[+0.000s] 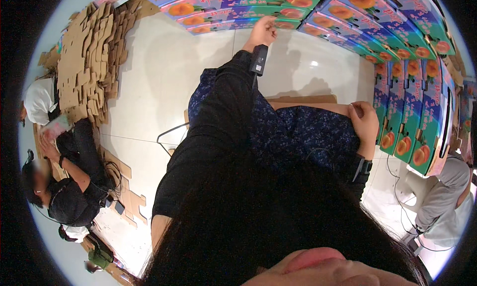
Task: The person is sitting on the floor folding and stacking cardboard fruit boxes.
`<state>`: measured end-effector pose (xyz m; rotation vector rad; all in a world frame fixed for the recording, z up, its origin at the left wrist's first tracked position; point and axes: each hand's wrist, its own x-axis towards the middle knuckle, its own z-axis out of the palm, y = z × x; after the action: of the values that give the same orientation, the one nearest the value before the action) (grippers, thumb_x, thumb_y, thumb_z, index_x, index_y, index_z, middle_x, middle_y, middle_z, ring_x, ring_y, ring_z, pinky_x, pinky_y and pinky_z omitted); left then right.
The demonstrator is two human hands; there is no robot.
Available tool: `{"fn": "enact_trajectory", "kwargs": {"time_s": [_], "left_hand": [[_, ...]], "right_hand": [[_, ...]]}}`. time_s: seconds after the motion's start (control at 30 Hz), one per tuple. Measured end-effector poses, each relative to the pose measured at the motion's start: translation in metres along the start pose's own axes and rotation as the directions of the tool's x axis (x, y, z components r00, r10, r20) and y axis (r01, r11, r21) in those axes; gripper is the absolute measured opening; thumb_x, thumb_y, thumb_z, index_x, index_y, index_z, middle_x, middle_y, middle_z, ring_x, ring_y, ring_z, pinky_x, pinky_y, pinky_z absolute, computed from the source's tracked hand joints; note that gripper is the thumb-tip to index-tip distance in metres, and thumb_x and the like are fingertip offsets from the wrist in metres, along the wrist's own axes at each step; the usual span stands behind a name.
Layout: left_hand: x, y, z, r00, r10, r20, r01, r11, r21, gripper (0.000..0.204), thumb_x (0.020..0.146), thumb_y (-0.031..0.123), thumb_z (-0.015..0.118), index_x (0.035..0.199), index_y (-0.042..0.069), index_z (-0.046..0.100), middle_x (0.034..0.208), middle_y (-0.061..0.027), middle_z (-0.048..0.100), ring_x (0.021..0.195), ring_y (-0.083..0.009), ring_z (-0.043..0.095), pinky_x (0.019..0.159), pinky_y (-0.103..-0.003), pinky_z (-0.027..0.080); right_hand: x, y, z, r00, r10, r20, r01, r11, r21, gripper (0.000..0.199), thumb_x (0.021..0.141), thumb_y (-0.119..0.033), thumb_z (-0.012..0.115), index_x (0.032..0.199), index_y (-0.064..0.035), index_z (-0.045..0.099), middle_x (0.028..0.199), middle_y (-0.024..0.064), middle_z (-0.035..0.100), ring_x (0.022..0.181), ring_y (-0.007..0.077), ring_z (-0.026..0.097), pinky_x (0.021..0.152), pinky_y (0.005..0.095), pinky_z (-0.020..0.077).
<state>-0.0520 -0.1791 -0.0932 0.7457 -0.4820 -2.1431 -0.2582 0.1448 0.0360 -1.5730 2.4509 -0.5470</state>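
Fingers of the left hand press, half-curled, on the edge of a printed fruit carton in the far stack, while the right hand pinches shut on a flat brown cardboard sheet across the lap. Tugging that carton could, I judge, topple the stack (it leans already) — pale glossy floor, heaped cardboard blanks, seated co-workers nearby.

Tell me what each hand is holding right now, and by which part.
Left hand touches the edge of a colourful fruit carton in the stack; a full grip cannot be told. Right hand pinches the end of a flat cardboard sheet.
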Motion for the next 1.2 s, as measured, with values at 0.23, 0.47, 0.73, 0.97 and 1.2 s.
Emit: {"fn": "enact_trajectory", "kwargs": {"time_s": [0.23,0.47,0.73,0.97,1.2], "left_hand": [[0.005,0.008,-0.006,0.998,-0.053,-0.029,0.044,0.971,-0.235,0.013,0.073,0.015,0.062,0.081,0.012,0.053,0.079,0.0006,0.050,0.069,-0.0140,0.044,0.070,-0.031,0.040],[-0.002,0.017,0.005,0.997,-0.072,-0.033,0.060,0.958,-0.281,0.017,0.072,0.018,0.060,0.069,0.017,0.044,0.068,0.0043,0.044,0.061,-0.0111,0.038,0.067,-0.029,0.036],[-0.010,0.017,0.003,0.998,-0.063,0.027,0.067,0.979,-0.195,0.020,0.075,0.019,0.061,0.073,0.013,0.042,0.071,0.0031,0.043,0.064,-0.0118,0.041,0.070,-0.029,0.037],[-0.016,0.021,0.002,0.993,-0.116,0.036,0.120,0.983,-0.139,0.021,0.076,0.019,0.061,0.071,0.013,0.042,0.068,0.0029,0.042,0.063,-0.0126,0.041,0.065,-0.028,0.036],[-0.008,0.020,-0.002,0.992,-0.128,-0.020,0.126,0.989,-0.075,0.018,0.078,0.024,0.062,0.075,0.012,0.049,0.075,0.0000,0.052,0.069,-0.0136,0.048,0.068,-0.028,0.038]], "right_hand": [[0.001,0.000,0.001,0.999,0.036,0.015,-0.036,0.999,0.009,0.023,0.080,-0.025,0.067,0.089,-0.0034,0.067,0.089,0.0147,0.066,0.082,0.0321,0.064,0.073,0.0369,0.0500],[0.000,0.001,0.002,0.998,0.059,0.014,-0.059,0.998,0.024,0.022,0.080,-0.025,0.067,0.089,-0.0044,0.068,0.090,0.0143,0.065,0.081,0.0320,0.064,0.072,0.0366,0.0503],[0.000,0.001,0.001,0.999,0.034,-0.010,-0.034,0.999,0.025,0.022,0.079,-0.024,0.067,0.088,-0.0045,0.068,0.088,0.0140,0.065,0.082,0.0314,0.064,0.073,0.0365,0.0502],[-0.001,0.001,0.001,1.000,0.015,-0.015,-0.014,1.000,0.023,0.022,0.079,-0.025,0.066,0.088,-0.0041,0.068,0.088,0.0142,0.065,0.083,0.0320,0.063,0.075,0.0371,0.0499],[-0.001,0.005,0.003,1.000,0.029,-0.011,-0.029,1.000,0.003,0.024,0.079,-0.027,0.066,0.087,-0.0044,0.068,0.088,0.0140,0.066,0.084,0.0320,0.063,0.075,0.0377,0.0498]]}}
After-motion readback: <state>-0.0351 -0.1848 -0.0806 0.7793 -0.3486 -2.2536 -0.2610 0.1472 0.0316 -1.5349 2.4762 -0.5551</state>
